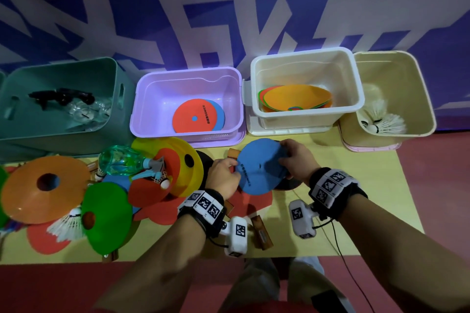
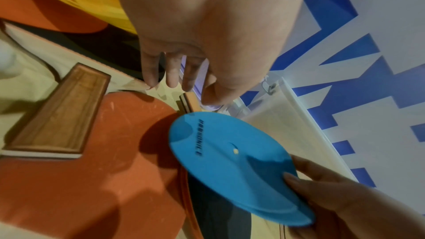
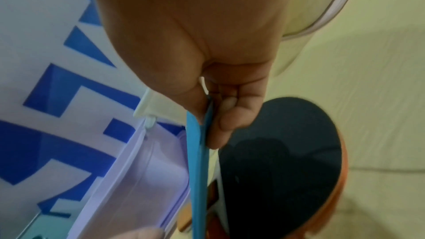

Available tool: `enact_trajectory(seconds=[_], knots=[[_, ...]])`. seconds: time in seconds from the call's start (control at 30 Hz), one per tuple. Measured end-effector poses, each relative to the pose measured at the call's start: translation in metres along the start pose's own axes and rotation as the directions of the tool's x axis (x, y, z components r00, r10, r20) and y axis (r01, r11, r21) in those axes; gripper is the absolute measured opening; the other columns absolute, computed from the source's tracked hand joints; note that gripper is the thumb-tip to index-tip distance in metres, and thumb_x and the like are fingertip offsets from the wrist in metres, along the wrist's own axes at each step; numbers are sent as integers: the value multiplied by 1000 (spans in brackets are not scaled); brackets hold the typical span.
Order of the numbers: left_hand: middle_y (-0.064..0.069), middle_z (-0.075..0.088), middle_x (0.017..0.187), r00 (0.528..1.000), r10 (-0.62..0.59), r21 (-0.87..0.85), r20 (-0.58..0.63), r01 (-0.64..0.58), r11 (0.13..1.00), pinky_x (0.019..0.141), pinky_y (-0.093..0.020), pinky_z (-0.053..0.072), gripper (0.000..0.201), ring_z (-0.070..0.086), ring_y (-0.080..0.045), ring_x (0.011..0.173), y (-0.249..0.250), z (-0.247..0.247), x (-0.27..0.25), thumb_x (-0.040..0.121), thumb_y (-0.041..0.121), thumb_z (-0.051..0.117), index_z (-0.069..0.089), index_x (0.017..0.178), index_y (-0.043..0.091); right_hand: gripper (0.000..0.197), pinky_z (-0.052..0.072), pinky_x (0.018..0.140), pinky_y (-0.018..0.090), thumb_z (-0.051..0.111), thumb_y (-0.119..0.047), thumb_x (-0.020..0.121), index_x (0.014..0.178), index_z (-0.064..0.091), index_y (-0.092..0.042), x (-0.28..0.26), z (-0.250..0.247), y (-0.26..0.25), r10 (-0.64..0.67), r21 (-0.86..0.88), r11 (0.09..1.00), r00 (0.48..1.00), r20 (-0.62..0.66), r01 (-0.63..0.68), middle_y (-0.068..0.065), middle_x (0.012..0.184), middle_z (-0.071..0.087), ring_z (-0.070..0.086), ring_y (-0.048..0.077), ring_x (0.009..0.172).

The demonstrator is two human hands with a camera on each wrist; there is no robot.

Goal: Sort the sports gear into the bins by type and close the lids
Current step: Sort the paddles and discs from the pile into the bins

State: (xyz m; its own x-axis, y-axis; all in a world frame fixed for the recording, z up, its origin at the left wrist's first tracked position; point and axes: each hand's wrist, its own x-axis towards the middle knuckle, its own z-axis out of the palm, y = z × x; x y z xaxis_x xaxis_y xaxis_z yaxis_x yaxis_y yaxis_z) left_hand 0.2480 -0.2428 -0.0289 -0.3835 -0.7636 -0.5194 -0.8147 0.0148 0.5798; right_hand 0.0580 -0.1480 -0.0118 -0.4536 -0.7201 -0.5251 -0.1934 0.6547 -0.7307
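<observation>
Blue disc (image 1: 259,166) held above the paddles in front of the purple bin (image 1: 142,99), right hand (image 1: 296,157) pinching its rim, left hand (image 1: 223,173) with loose fingers at its other edge, white bin (image 1: 256,76) beside.

We see our left hand (image 2: 202,30) hanging relaxed above a red paddle (image 2: 92,170), our right hand (image 2: 345,204) pinching the blue disc (image 2: 230,166).

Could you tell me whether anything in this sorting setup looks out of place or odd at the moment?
One thing stands out: a clear green spray bottle lies on its side on the pile of cones and paddles left of the hands, not obviously sports gear. The bins look consistent; the blue disc the right hand grips matches those in the purple bin.
</observation>
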Motion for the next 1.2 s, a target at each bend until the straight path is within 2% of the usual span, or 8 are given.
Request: enact_trajectory(seconds=[0.1, 0.3, 0.37, 0.47, 0.53, 0.67, 0.83, 1.2], knots=[[-9, 56, 128, 999, 12, 11, -30, -12, 1000, 96, -37, 49, 32, 60, -27, 108, 10, 3, 4, 83, 11, 58, 66, 114, 16, 32, 48, 36, 29, 50, 7, 88, 110, 51, -15, -7, -34, 9, 49, 79, 996, 996, -75, -43, 13, 87, 58, 58, 26, 51], [4, 65, 117, 994, 103, 63, -36, -100, 993, 104, -32, 44, 31, 59, -20, 110, 20, 23, 24, 78, 12, 58, 71, 102, 27, 30, 46, 40, 30, 50, 4, 88, 113, 53, -12, -34, -81, 35, 147, 227, 969, 961, -233, -93, 15, 90, 61, 52, 24, 45], [-1, 60, 128, 989, 145, 206, -26, -137, 969, 106, -31, 38, 35, 52, -26, 121, 23, 27, 29, 81, 7, 56, 69, 109, 23, 31, 47, 41, 30, 50, 2, 88, 116, 53, -11, -42, -88, 41, 169, 283, 955, 952, -254, -94, 17, 93, 63, 54, 25, 47], [1, 37, 153, 989, 144, 449, 46, -149, 881, 115, -40, 26, 49, 28, -23, 142, 25, 33, 37, 85, 9, 50, 57, 130, 27, 30, 51, 46, 34, 52, 2, 90, 116, 51, -12, -51, -91, 52, 217, 380, 919, 937, -275, -102, 14, 89, 62, 56, 29, 52], [4, 34, 154, 987, 138, 532, 86, -163, 831, 114, -47, 24, 55, 21, -21, 145, 25, 34, 42, 86, 11, 47, 49, 137, 31, 27, 51, 47, 35, 52, 3, 91, 114, 51, -11, -56, -89, 57, 237, 421, 901, 930, -281, -103, 12, 84, 59, 56, 29, 52], [2, 48, 136, 980, 193, 644, 54, -182, 743, 106, -47, 31, 54, 35, -23, 131, 21, 38, 47, 85, 10, 45, 51, 132, 36, 24, 52, 45, 34, 52, 2, 92, 113, 50, -10, -64, -82, 68, 282, 492, 864, 915, -290, -111, 11, 84, 58, 57, 31, 54], [-1, 50, 130, 967, 250, 742, 48, -203, 639, 101, -45, 33, 51, 40, -26, 123, 21, 39, 50, 88, 10, 42, 51, 131, 36, 27, 53, 46, 33, 53, 0, 93, 118, 50, -10, -72, -75, 74, 316, 544, 832, 902, -295, -114, 13, 93, 59, 61, 32, 58], [-5, 48, 121, 959, 160, 705, 235, -281, 651, 97, -46, 36, 34, 48, -28, 118, 29, 20, 41, 90, 19, 53, 57, 123, 28, 26, 51, 44, 31, 51, 2, 93, 115, 53, -11, -80, -72, 47, 281, 542, 837, 909, -309, -75, 13, 91, 61, 63, 33, 56]])
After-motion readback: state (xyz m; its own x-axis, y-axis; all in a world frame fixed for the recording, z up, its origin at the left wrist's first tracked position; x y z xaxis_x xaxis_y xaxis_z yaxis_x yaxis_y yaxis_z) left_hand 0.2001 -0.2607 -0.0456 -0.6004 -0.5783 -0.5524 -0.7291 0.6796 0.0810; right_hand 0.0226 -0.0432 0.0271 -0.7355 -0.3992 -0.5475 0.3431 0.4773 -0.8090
